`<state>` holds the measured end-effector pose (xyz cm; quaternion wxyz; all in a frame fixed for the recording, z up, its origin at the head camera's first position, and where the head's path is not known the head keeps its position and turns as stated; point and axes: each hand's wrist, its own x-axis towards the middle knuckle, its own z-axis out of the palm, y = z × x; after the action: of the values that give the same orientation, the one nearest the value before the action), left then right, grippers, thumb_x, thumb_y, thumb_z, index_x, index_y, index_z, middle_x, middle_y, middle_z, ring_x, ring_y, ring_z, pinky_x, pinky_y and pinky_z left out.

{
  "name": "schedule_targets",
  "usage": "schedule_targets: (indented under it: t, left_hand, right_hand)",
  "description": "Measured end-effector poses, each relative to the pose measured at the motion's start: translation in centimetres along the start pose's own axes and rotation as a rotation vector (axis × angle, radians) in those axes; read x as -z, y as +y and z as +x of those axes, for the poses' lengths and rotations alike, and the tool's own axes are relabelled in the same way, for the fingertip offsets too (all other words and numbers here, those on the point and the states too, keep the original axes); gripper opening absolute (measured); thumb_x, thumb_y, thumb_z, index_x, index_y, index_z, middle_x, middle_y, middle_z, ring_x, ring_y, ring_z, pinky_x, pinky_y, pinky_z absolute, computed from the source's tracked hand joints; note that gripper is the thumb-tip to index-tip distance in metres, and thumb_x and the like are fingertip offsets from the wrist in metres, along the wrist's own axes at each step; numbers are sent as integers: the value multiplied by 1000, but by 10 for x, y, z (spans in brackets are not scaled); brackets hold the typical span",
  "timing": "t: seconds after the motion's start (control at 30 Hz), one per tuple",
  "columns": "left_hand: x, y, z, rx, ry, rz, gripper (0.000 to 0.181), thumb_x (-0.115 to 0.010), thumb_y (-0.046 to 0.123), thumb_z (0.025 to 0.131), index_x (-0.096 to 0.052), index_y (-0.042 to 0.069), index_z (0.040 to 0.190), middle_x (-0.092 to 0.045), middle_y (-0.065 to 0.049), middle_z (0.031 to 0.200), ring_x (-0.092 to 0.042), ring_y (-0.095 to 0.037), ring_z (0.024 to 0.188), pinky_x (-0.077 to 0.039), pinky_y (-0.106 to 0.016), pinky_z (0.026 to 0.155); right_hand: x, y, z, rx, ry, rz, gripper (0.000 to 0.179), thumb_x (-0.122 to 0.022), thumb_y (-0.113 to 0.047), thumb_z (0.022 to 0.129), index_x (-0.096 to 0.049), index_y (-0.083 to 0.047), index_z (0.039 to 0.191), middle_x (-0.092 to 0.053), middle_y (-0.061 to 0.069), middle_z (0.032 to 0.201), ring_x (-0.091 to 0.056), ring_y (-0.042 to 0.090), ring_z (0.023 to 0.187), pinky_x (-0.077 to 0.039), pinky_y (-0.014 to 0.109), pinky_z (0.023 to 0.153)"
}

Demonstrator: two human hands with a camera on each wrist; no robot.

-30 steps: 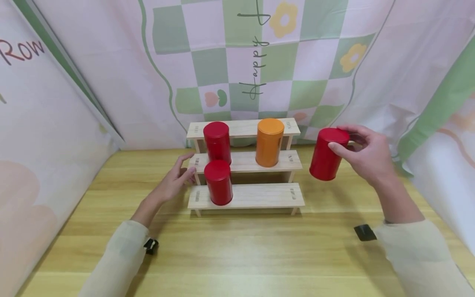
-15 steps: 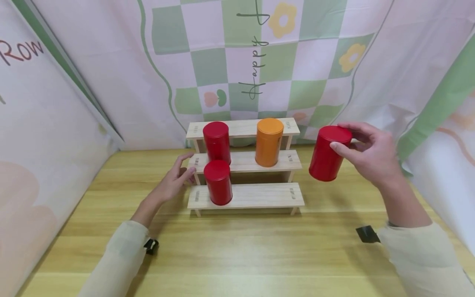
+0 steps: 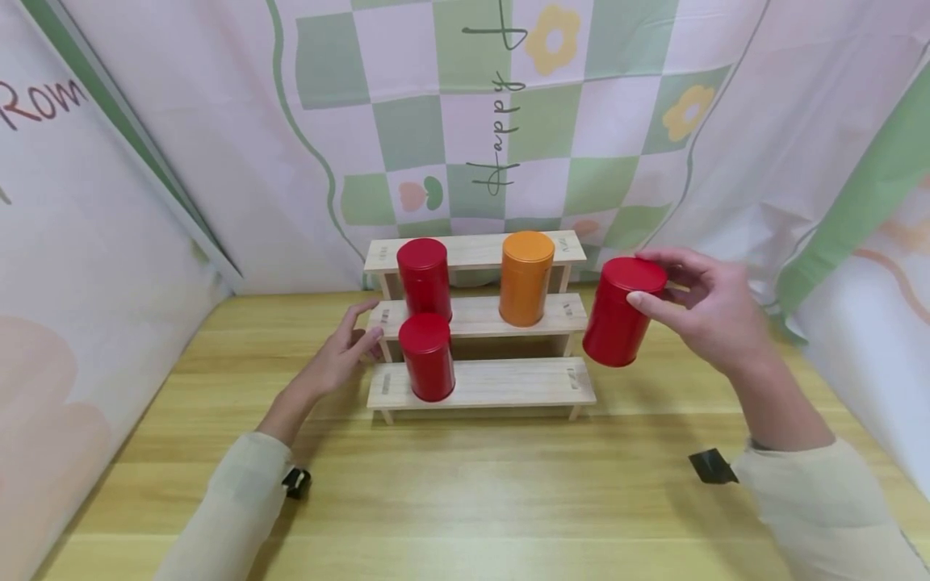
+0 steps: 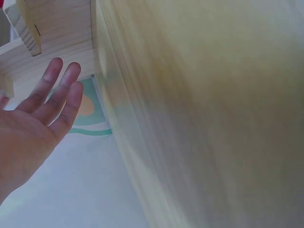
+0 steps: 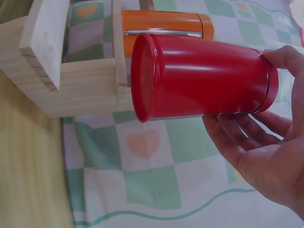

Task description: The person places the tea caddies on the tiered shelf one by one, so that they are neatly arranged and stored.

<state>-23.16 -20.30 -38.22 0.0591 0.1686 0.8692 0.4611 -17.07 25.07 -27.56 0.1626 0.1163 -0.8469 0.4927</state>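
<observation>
My right hand [image 3: 715, 311] grips a red lidded tin canister [image 3: 616, 327] near its top, thumb on one side and fingers on the other. It is held up and slightly tilted, beside the right end of a three-step wooden shelf [image 3: 523, 381]. In the right wrist view, the held canister [image 5: 204, 78] overlaps an orange canister [image 5: 161, 21]. My left hand [image 3: 330, 363] is at the shelf's left end, fingertips right at the middle step. The left wrist view shows its fingers [image 4: 57, 99] extended and slightly spread, holding nothing.
On the middle step stand a red canister [image 3: 424, 278] at left and the orange canister [image 3: 527, 278] at right. Another red canister [image 3: 427, 359] stands on the left of the bottom step. Behind the wooden table [image 3: 465, 500] hangs a green-and-white checked curtain [image 3: 479, 121].
The right hand rose slightly with the red canister, then moved left and down, bringing it closer to the shelf's right end. The left hand and the standing canisters have stayed put.
</observation>
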Motion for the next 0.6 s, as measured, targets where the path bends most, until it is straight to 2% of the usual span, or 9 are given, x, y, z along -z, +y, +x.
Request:
schedule_targets:
  t: [0.1,0.27,0.37,0.6]
  left_hand:
    - [0,1,-1,0,2,1,52,-38,41,107,-20,29,155,-68,-23,100,-66,-31,95,-55,-47,79]
    - [0,0,-1,1,2,-1,52,-38,41,107,-20,29,155,-68,-23,100,-65,-31,95,-55,-46,78]
    - [0,0,-1,2,1,-3,53,-38,41,107,-20,29,155,-68,-23,100,-65,-31,95,-55,-46,78]
    - [-1,-1,0,-12,5,-4,53,-39,39,107,-19,27,155,-68,-23,99,-66,-30,93,-55,-44,76]
  right_hand:
    - [-3,1,0,53,-17,44,47,-72,0,87,-59,0,132,-63,-12,113,-64,5,97,-54,11,78]
    - [-11,5,0,161,-39,214,48,-70,13,81,-61,6,127,-67,-5,115,-64,10,97,-55,12,80]
    - [-16,3,0,186,-62,300,47,-69,17,79,-61,9,125,-68,-1,115,-65,12,97,-56,14,80]
    - [-27,0,-2,194,-113,346,48,-70,19,77,-59,12,123,-68,0,116,-66,12,98,-57,17,79]
